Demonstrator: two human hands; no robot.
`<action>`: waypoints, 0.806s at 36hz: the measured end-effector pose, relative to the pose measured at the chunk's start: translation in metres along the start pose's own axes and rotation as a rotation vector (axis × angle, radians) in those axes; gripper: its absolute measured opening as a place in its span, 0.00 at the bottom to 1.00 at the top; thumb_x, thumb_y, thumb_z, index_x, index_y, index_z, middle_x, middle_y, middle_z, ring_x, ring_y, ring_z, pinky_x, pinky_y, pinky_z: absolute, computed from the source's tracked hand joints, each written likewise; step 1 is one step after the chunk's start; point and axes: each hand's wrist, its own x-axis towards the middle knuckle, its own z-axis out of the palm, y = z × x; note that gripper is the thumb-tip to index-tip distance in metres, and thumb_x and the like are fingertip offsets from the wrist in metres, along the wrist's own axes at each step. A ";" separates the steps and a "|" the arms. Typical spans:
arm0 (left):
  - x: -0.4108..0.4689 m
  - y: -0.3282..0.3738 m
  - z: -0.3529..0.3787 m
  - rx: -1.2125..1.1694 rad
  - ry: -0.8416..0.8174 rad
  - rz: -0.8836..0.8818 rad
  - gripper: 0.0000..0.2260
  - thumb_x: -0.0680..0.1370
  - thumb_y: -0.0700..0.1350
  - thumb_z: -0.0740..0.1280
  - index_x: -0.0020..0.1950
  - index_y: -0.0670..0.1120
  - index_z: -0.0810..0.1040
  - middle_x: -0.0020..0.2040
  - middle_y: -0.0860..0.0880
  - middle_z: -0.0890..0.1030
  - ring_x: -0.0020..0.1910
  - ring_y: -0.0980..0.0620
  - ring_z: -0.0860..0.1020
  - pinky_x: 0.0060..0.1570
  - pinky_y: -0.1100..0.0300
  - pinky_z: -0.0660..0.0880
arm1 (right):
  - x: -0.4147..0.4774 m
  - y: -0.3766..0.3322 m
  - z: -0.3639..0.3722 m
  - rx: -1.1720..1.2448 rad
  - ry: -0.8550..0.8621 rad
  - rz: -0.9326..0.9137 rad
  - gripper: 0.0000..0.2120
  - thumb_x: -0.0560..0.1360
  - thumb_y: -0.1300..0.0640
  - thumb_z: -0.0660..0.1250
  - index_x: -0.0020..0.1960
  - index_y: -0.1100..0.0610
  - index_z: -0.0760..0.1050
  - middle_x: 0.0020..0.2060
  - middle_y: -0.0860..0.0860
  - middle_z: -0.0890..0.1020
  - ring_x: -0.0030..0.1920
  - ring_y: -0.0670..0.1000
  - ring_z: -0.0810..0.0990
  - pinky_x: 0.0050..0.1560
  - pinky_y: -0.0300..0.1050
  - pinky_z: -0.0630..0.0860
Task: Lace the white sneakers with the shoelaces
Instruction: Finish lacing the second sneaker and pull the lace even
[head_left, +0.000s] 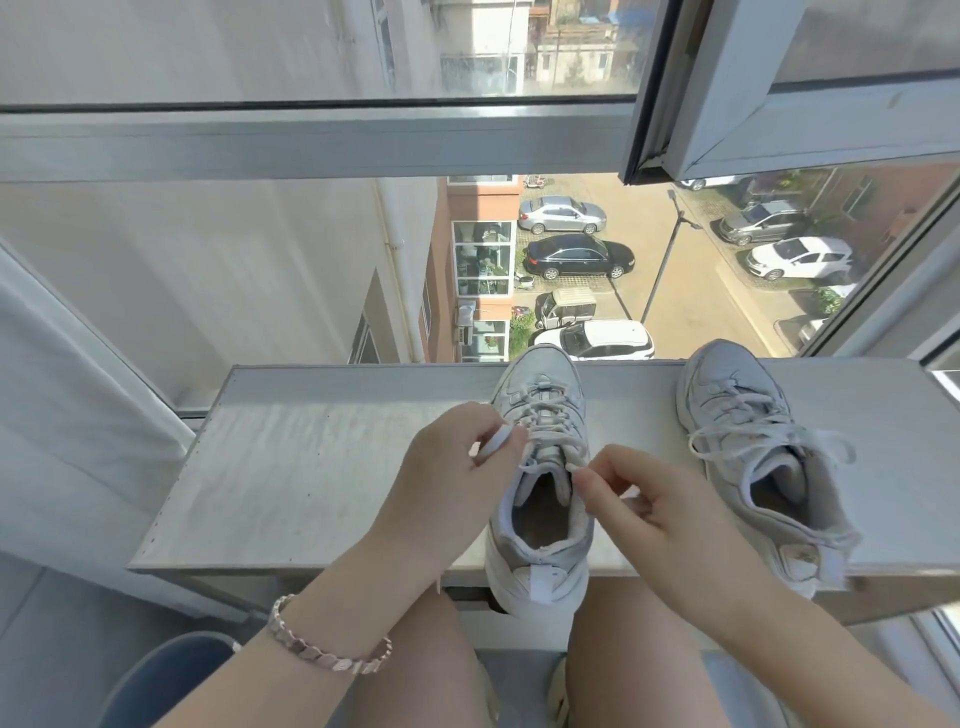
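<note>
Now the left hand (457, 478) pinches 1 flat end of the shoelace (494, 441) between thumb and fingertips, holding it up just left of the top eyelets. The right hand (654, 514) pinches the other end between thumb and forefinger, right against the upper right side of the tongue, with its other fingers curled loosely behind.

Between the 2 hands lies the first sneaker (540, 545). Its toe points to the far edge of the sill (311, 467) and its heel hangs over the near edge. The lace runs criss-cross up its front almost to the collar.

The second sneaker (753, 467) stands well apart from both hands, toward the right end of the sill. It is also toe-first to the far edge, with its heel at the near edge. Its lace (727, 441) is threaded and spreads loosely over the opening.

A bracelet (327, 649) circles the left wrist. A white curtain (62, 415) hangs beyond the sill's left end. Past the far edge, through the glass, parked cars (576, 254) show far below.
</note>
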 end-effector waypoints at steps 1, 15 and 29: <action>0.000 -0.001 0.001 0.022 -0.003 0.022 0.11 0.77 0.43 0.66 0.40 0.35 0.76 0.39 0.43 0.76 0.40 0.52 0.73 0.37 0.66 0.67 | -0.002 0.001 0.003 -0.015 -0.009 -0.036 0.14 0.77 0.53 0.63 0.35 0.58 0.72 0.30 0.48 0.72 0.29 0.44 0.70 0.30 0.32 0.63; -0.002 -0.004 0.003 -0.076 -0.010 -0.147 0.08 0.75 0.48 0.66 0.39 0.47 0.81 0.39 0.46 0.81 0.43 0.52 0.78 0.49 0.63 0.75 | -0.012 0.018 0.003 0.174 -0.194 -0.059 0.13 0.73 0.52 0.62 0.34 0.58 0.70 0.51 0.39 0.77 0.54 0.42 0.75 0.48 0.28 0.68; 0.022 0.034 -0.022 -0.605 0.029 -0.207 0.26 0.80 0.41 0.60 0.20 0.50 0.69 0.26 0.50 0.73 0.29 0.53 0.75 0.43 0.57 0.78 | 0.042 -0.045 -0.056 0.692 -0.228 -0.064 0.15 0.75 0.50 0.64 0.35 0.54 0.83 0.35 0.53 0.83 0.44 0.53 0.82 0.52 0.40 0.76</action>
